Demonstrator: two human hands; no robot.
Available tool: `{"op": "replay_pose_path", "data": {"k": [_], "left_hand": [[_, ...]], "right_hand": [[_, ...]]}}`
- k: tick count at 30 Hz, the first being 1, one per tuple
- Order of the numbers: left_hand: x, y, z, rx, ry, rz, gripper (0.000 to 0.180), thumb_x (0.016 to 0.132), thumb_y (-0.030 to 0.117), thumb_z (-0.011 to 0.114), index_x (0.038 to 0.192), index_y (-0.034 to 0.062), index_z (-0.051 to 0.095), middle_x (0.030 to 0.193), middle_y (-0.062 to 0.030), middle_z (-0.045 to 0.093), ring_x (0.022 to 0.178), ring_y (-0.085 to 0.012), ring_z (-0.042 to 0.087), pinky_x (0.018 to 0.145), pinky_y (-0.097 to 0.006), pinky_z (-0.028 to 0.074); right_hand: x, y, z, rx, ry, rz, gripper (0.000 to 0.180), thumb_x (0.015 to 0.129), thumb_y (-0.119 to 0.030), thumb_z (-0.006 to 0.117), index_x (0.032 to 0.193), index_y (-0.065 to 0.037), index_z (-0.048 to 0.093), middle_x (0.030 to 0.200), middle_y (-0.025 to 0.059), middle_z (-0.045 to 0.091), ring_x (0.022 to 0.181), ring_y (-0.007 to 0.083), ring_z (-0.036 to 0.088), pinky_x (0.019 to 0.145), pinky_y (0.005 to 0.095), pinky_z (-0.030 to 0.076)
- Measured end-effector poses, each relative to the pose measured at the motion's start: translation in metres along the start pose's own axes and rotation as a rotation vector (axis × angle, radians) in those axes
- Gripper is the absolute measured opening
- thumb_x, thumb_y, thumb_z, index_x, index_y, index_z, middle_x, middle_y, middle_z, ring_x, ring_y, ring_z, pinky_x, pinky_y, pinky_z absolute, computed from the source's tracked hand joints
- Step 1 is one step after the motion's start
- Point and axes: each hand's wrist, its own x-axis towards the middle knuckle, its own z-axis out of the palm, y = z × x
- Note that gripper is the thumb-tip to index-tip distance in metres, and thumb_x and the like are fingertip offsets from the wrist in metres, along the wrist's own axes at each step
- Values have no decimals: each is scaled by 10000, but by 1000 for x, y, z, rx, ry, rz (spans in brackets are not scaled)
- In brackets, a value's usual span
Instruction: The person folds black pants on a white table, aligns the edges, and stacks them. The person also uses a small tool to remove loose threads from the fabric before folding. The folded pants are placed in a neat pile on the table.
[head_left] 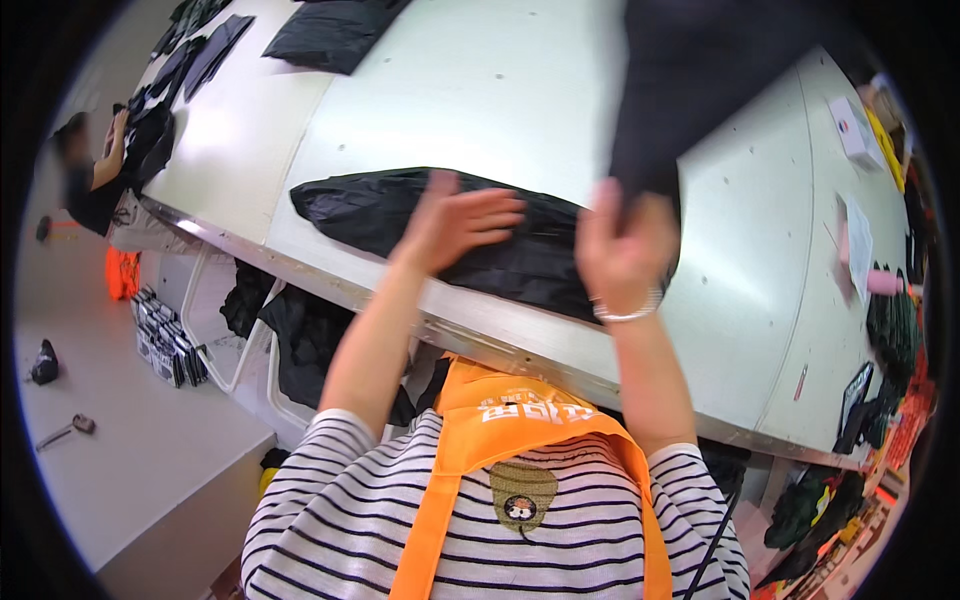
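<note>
A long strip of folded, shiny black fabric (370, 207) lies along the near edge of the worktable. Over its middle is my left hand (455, 225), fingers stretched out and together, the thumb raised; it holds nothing. My right hand (630, 245), blurred and wearing a bracelet, is at the strip's right end. A dark cloth (690, 80), smeared by motion, rises from between its thumb and fingers toward the upper right. The exact grip is blurred.
The pale worktable (450, 110) spans the view. A folded black garment (335, 32) lies at its far side. Another person (95, 180) handles dark cloth at the left. On the right are a small white box (855, 133) and a pink cylinder (884, 282). Bins of black fabric (300, 335) stand below.
</note>
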Motion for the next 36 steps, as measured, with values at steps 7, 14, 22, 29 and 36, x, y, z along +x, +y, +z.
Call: {"op": "replay_pose_path", "data": {"k": [7, 14, 22, 29, 36], "left_hand": [[-138, 91, -182, 82, 749, 101, 656, 877, 511, 538, 1243, -32, 506, 1186, -136, 594, 1108, -242, 555, 985, -377, 407], [-148, 150, -140, 304, 568, 262, 410, 839, 192, 682, 1106, -92, 556, 988, -143, 650, 844, -184, 648, 758, -284, 527], [-142, 98, -270, 446, 768, 40, 409, 861, 214, 653, 1142, -67, 557, 1064, -119, 631, 953, -202, 615, 840, -310, 489], [-126, 99, -254, 574, 636, 54, 407, 834, 166, 673, 1137, -76, 549, 1045, -115, 633, 915, -181, 614, 825, -298, 488], [-121, 123, -232, 791, 547, 25, 445, 739, 43, 717, 1134, -77, 551, 1019, -123, 638, 900, -168, 605, 820, -292, 486]], "right_hand": [[-164, -37, 152, -53, -1043, -10, 598, 770, -173, 643, 1334, -122, 450, 879, 97, 521, 756, 249, 545, 689, 353, 422], [-192, -69, 143, 225, -1040, -234, 468, 823, -260, 590, 1233, -45, 520, 1208, 140, 553, 1119, 285, 525, 909, 383, 442], [-237, 94, 32, -362, -762, 662, 454, 872, -261, 551, 1267, -43, 494, 1334, 175, 462, 1227, 333, 437, 1028, 401, 342], [-173, -24, 0, -132, -1339, 572, 336, 869, -280, 566, 1125, -68, 609, 1150, 169, 594, 1041, 318, 579, 900, 363, 461], [-77, 29, 87, -43, -659, 267, 105, 830, -141, 617, 882, -56, 650, 874, 82, 642, 852, 265, 597, 737, 341, 489]]}}
